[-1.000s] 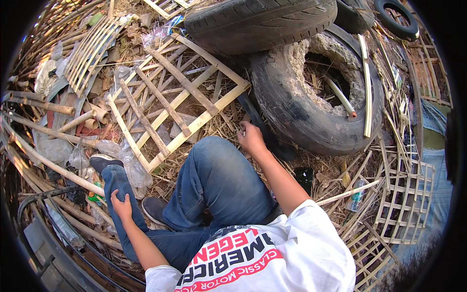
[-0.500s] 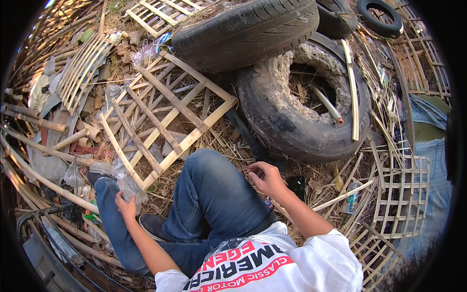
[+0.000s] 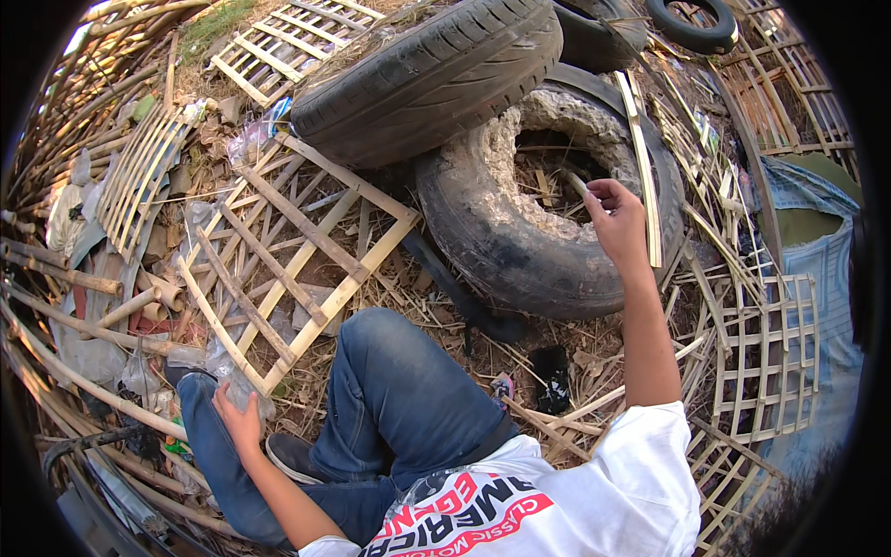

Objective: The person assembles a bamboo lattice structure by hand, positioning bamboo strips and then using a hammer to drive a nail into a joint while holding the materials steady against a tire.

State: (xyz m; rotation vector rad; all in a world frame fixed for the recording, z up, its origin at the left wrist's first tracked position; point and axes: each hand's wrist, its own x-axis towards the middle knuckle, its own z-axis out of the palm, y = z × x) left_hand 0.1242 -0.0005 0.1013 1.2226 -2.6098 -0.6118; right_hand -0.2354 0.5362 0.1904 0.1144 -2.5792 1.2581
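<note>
I sit on the ground among bamboo scrap, in blue jeans and a white shirt. My right hand (image 3: 614,215) reaches up over a worn, mud-caked tyre (image 3: 492,237), fingers curled around the end of a pale bamboo stick (image 3: 574,181) that pokes out of the tyre's hole. My left hand (image 3: 238,420) rests flat on my left shin with fingers apart, beside crumpled clear plastic (image 3: 215,357). A bamboo lattice panel (image 3: 297,260) lies just beyond my knee (image 3: 390,343).
A second tyre (image 3: 427,74) leans on the first, with smaller tyres (image 3: 691,23) behind. More lattice panels lie at right (image 3: 770,362) and top left (image 3: 278,42). Loose bamboo poles (image 3: 65,278) pile at left. A blue cloth (image 3: 821,278) lies at the far right.
My right hand rose from near my knee up to the tyre's hole and closed on the stick there. My left hand stayed on my shin.
</note>
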